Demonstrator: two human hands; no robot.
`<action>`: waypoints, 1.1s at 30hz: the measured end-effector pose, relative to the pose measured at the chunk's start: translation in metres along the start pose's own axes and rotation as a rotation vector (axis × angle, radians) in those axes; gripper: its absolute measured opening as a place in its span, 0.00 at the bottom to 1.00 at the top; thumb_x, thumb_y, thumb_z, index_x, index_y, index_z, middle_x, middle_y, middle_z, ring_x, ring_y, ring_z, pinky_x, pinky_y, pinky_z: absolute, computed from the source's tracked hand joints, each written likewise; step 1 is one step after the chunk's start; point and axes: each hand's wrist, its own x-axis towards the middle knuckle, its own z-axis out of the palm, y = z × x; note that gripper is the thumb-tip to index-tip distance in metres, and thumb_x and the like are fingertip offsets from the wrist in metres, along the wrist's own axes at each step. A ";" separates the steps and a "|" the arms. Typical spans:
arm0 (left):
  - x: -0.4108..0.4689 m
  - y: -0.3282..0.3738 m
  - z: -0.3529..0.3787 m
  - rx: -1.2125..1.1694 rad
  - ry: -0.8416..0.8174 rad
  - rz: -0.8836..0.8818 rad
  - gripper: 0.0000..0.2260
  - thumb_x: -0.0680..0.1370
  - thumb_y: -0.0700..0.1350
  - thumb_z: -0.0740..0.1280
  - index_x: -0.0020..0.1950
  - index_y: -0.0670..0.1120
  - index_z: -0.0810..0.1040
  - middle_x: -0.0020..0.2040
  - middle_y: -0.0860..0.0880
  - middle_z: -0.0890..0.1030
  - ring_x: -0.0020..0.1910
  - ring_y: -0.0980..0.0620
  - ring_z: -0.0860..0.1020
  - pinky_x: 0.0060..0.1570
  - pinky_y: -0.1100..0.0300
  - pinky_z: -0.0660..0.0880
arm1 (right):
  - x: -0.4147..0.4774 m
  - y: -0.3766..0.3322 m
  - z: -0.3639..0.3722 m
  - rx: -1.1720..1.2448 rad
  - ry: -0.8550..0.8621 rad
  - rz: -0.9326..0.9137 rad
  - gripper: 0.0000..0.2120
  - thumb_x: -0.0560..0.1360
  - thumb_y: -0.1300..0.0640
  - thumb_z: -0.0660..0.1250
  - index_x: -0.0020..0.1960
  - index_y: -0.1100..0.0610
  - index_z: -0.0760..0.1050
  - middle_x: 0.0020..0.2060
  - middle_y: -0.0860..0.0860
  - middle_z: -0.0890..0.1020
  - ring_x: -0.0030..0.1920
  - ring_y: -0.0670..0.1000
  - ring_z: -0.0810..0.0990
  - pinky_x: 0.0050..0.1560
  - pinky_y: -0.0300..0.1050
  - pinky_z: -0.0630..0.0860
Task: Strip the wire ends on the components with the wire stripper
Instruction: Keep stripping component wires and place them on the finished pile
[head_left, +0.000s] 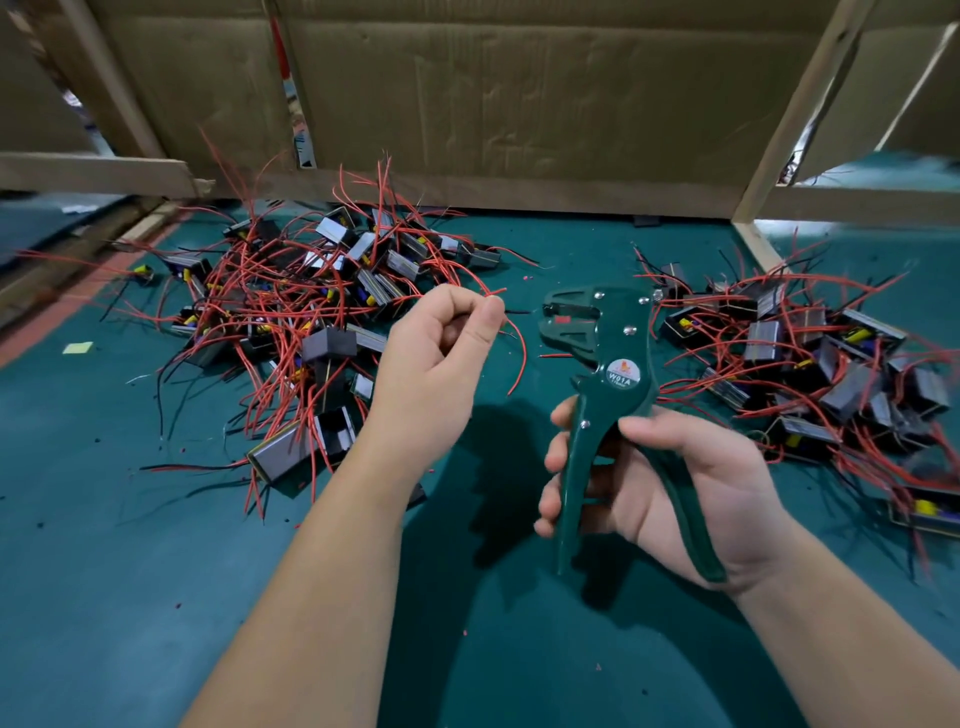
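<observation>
Right hand (675, 483) tight around dark-green, round-labelled wire stripper (618, 358), left hand (436, 353) in pinch on red wire (523, 353)

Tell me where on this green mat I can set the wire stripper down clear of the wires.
Bare mat lies nearest you, left of the left forearm and between both forearms. A narrower strip runs between the two piles up to the cardboard wall. Crowded: the left pile and right pile of components, wires spilling outward.

Assembly workshop, wired component piles (311, 306), cardboard partitions (519, 104)
</observation>
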 end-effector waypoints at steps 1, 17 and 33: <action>0.000 0.001 0.001 -0.002 -0.001 0.000 0.09 0.80 0.45 0.63 0.41 0.43 0.74 0.31 0.48 0.67 0.32 0.55 0.64 0.32 0.64 0.63 | 0.000 0.001 0.002 0.000 -0.032 0.008 0.25 0.59 0.54 0.77 0.53 0.64 0.78 0.42 0.64 0.78 0.39 0.64 0.79 0.44 0.64 0.77; -0.003 0.007 0.003 -0.036 0.006 0.041 0.09 0.80 0.42 0.65 0.39 0.45 0.75 0.27 0.56 0.64 0.27 0.60 0.61 0.28 0.68 0.60 | -0.004 0.003 0.010 -0.033 -0.062 0.006 0.23 0.62 0.50 0.76 0.51 0.63 0.78 0.38 0.63 0.78 0.35 0.63 0.79 0.39 0.59 0.77; -0.004 0.008 0.002 -0.075 0.065 0.092 0.05 0.75 0.41 0.70 0.40 0.48 0.80 0.30 0.51 0.74 0.30 0.57 0.67 0.30 0.66 0.64 | -0.004 0.005 0.008 -0.012 -0.098 -0.026 0.21 0.64 0.52 0.75 0.51 0.63 0.78 0.39 0.62 0.78 0.35 0.63 0.79 0.40 0.60 0.78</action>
